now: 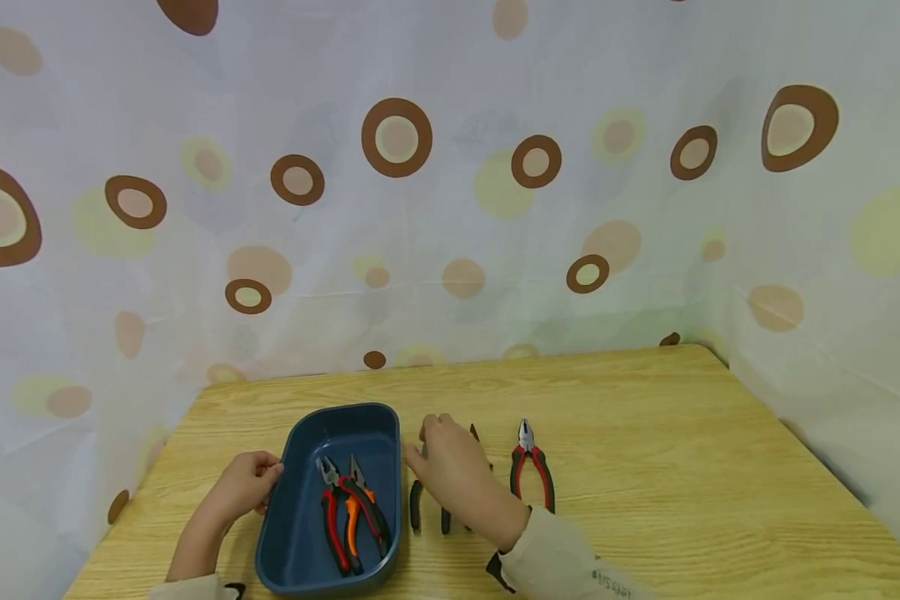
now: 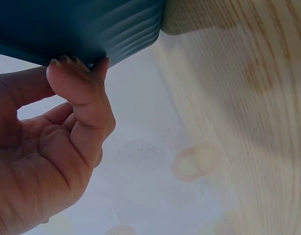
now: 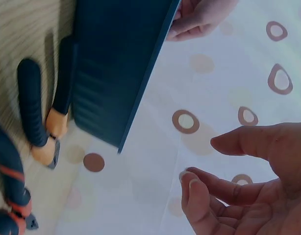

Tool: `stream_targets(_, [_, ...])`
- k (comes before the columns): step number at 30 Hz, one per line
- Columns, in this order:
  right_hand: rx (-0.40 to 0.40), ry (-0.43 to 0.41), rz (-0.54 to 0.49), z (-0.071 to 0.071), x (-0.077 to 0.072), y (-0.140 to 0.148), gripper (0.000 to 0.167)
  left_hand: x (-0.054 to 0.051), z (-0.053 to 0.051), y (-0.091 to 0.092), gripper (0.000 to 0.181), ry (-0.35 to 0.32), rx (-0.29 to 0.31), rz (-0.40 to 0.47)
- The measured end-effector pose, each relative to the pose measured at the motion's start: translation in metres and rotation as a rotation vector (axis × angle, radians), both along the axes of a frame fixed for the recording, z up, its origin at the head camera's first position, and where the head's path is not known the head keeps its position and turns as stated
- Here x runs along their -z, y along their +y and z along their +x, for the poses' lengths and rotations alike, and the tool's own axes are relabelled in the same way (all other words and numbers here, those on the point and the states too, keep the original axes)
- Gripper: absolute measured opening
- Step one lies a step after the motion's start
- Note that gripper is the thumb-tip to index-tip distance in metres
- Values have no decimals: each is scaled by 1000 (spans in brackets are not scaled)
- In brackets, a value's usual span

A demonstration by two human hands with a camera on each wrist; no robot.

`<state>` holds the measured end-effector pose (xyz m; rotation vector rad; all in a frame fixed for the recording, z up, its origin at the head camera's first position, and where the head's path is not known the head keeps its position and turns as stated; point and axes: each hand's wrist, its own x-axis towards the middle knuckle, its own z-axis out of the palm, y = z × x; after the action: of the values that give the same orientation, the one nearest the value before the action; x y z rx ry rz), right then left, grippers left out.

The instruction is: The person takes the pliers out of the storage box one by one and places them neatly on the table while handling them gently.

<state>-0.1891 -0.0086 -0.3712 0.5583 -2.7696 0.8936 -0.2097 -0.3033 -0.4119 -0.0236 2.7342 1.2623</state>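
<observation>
Blue tray on desk, toward 9 o'clock, two pliers inside. Left hand, forearm from 7 o'clock, grip clamped on tray's 9 o'clock rim. Right hand, forearm from 4 o'clock, over dark-handled pliers, grip apart. Red-black pliers at its 3 o'clock.

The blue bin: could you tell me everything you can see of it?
The blue bin is oblong and open-topped, with rounded corners, a thin rim and ridged outer walls; it looks like plastic. It stands upright at the near left of the wood-grain table. Red-and-black pliers and orange-and-black pliers overlap inside, resting on its floor. The person's left hand pinches its left rim.
</observation>
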Motion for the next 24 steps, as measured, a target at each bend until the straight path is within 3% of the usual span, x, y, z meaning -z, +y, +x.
stream_targets(4, [-21,10,-2,2,-1,-16,21,0,0,0,25,-6,-1,1])
stream_targets(11, [-88,25,88,6,5,-43,28,1,-1,-2,25,1,3,-3])
stream_targets(17, [-167,-15,206,7,15,-64,34,1,0,-2,25,15,7,1])
stream_targets(24, [-183,-70,324,8,23,-85,51,0,1,0,25,23,6,4])
